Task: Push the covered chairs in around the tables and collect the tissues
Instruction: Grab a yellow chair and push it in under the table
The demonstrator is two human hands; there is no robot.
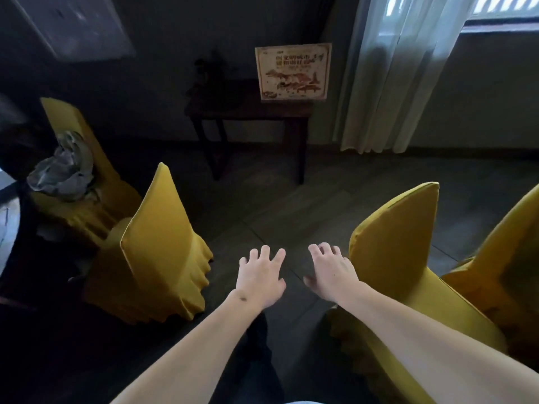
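Observation:
Both my arms reach forward over a dark tiled floor. My left hand [259, 275] and my right hand [331, 272] hover palm down with fingers spread, holding nothing. A chair in a yellow cover [159, 243] stands to the left of my left hand, its back toward me. Behind it another yellow covered chair [78, 147] carries a crumpled grey bundle [62, 170] on its seat; whether it is tissue or cloth I cannot tell. To the right of my right hand stands a third yellow covered chair [399, 243], nearly touching my fingers, with a fourth [507, 258] beyond it.
A dark wooden side table [250, 112] stands against the far wall with a printed sign [293, 71] propped on it. White curtains [390, 83] hang at the right under a window. A dark table edge [17, 199] shows at far left. Open floor lies between the chairs.

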